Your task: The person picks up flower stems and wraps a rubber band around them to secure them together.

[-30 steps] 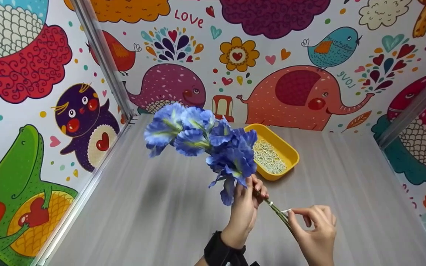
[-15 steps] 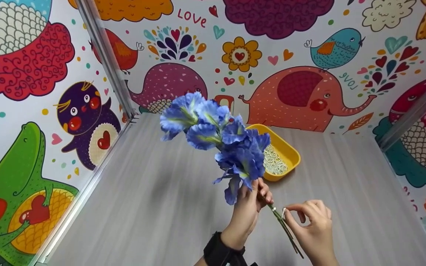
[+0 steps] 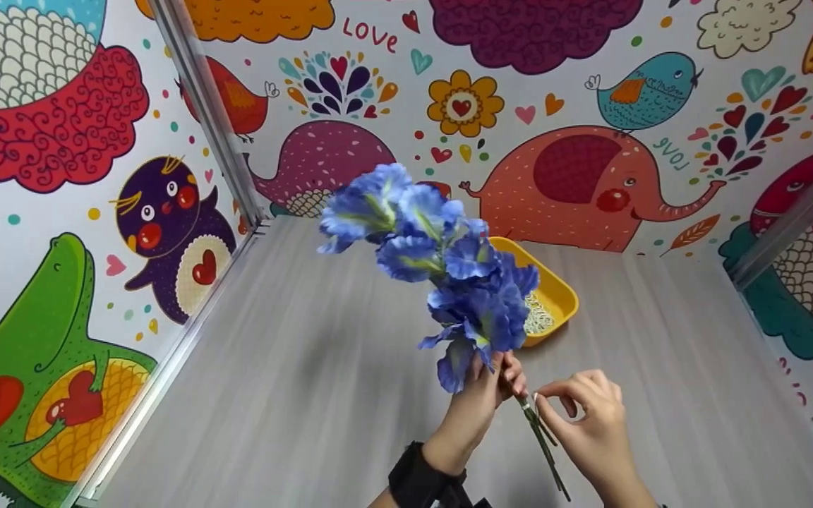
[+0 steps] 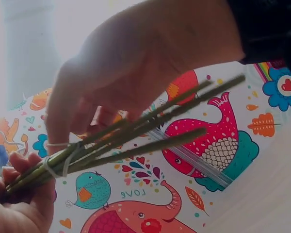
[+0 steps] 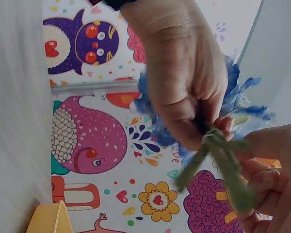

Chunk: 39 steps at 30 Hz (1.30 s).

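A bunch of blue artificial irises [image 3: 442, 254] leans to the upper left in the head view. My left hand [image 3: 480, 398] grips its green stems [image 3: 547, 451] just under the blossoms. Around the stems, below that hand, sits a pale rubber band [image 4: 53, 167]. My right hand [image 3: 586, 416] pinches part of a white band beside the stems, between thumb and forefinger. In the left wrist view, the right hand [image 4: 106, 82] arches over the stems, whose cut ends fan out. The right wrist view has the left hand [image 5: 184, 87] in front of the flowers [image 5: 155, 111].
A yellow tray [image 3: 565, 300] behind the flowers holds many pale rubber bands [image 3: 539, 317]. It stands on a grey wood-grain tabletop [image 3: 258, 395]. Walls printed with cartoon animals enclose the back and sides, with metal rails [image 3: 202, 92] at the corners.
The bunch and left hand have moved right and slightly away, covering more of the yellow tray. My right hand has drawn the stretched band up along the stems, closer to the left hand.
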{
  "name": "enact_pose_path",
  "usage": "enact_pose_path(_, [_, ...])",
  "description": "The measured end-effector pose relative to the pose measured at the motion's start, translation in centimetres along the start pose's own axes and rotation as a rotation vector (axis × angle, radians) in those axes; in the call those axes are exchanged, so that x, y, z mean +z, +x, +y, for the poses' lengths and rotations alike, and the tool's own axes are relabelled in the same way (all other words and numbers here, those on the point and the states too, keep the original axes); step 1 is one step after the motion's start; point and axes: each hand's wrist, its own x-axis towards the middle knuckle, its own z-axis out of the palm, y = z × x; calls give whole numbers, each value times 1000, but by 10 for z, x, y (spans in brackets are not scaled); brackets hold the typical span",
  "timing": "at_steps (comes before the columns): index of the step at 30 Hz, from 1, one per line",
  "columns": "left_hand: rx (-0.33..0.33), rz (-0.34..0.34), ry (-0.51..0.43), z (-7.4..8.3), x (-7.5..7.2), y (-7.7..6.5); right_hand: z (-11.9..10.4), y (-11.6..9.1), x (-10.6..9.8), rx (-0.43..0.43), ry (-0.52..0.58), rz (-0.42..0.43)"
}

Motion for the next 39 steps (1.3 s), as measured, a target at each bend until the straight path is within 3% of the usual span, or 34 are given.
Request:
enact_pose_path(7, [-53,-17,-2,1,-3,1,4,6,2,-72,1,15])
enact_pose_path(12, [-45,-42,-12,5,-2,1,5,7,2,-97,26,14])
enact_pose_path(16, [-37,-24,-40,9,-2,2,6,8,1,-68,38,5])
enact_pose_path(23, [-101,47,-153,8,-4,0,10,6,-4,-4,-7,35])
enact_pose_path(28, [-125,28,-124,4,-1,-2,12,9,-3,0,0,54])
enact_pose_path(34, [-101,42,-159,6,-2,3,7,10,2,-74,75,2])
enact_pose_path(39, [-80,79,-202,7,-2,4,5,10,2,-71,73,-8])
